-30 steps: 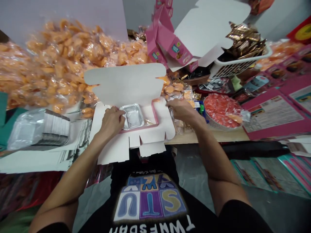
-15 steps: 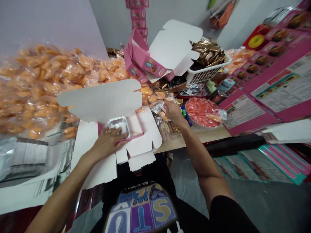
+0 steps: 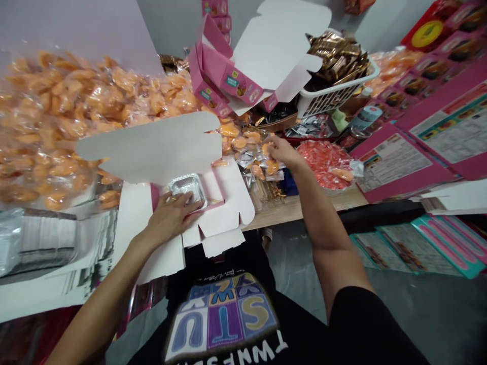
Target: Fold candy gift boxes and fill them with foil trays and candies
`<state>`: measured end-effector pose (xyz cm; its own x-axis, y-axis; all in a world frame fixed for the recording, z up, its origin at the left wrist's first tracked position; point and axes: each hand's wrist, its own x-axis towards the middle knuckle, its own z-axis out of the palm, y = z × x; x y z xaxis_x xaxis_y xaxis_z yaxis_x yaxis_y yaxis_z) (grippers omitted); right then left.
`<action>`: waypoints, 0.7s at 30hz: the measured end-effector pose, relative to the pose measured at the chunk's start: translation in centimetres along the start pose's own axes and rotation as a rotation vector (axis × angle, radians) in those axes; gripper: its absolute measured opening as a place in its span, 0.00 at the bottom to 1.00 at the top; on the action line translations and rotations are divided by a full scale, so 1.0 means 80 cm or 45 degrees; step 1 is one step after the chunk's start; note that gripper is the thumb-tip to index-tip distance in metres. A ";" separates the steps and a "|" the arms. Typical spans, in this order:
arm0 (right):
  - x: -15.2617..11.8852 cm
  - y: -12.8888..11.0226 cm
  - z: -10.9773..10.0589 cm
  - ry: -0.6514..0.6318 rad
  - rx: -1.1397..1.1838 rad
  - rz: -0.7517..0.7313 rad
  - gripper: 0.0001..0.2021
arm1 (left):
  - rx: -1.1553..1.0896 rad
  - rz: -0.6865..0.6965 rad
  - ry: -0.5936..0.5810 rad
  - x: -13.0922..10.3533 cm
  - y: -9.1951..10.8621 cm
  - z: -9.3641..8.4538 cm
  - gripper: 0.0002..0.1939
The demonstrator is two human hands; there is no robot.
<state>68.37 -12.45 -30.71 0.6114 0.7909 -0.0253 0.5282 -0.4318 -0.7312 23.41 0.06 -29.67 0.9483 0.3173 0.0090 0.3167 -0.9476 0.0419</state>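
Note:
My left hand (image 3: pixel 174 210) lies over the front of an opened white and pink cardboard box (image 3: pixel 216 185), fingers spread across a foil tray (image 3: pixel 189 186) inside it. The tray's front rim is partly hidden by those fingers. To the right, my right hand (image 3: pixel 283 150) has its fingers bent together on a small clear packet with an orange piece (image 3: pixel 267 148), at the edge of a loose heap of such packets. Silver sachets (image 3: pixel 247 158) lie mixed in the heap.
Many bagged orange pieces (image 3: pixel 95 101) are piled at the left. Pink boxes (image 3: pixel 232 76) stand behind, by a white basket (image 3: pixel 323 101) of brown-gold packets. A bowl of red packets (image 3: pixel 323 159) is at the right. Stacked printed sheets (image 3: pixel 89 243) lie left of the box.
My right hand has moved up and away from me over the packet heap, baring more orange packets below it. My left hand stays on the tray. The view has tilted slightly.

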 end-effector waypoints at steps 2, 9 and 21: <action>-0.004 0.000 -0.011 0.018 0.003 -0.005 0.27 | 0.009 0.006 -0.002 0.001 0.001 -0.001 0.22; -0.072 -0.059 0.021 -0.272 -0.565 -0.308 0.19 | 0.046 0.036 -0.011 -0.002 0.014 -0.006 0.21; -0.100 -0.052 0.054 -0.557 -0.656 -0.250 0.23 | -0.035 0.036 0.013 -0.005 0.021 -0.005 0.19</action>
<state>58.70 -15.10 -30.41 0.2398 0.9305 -0.2767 0.8825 -0.3278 -0.3372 23.60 -1.66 -29.23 0.9566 0.2907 0.0209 0.2886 -0.9549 0.0691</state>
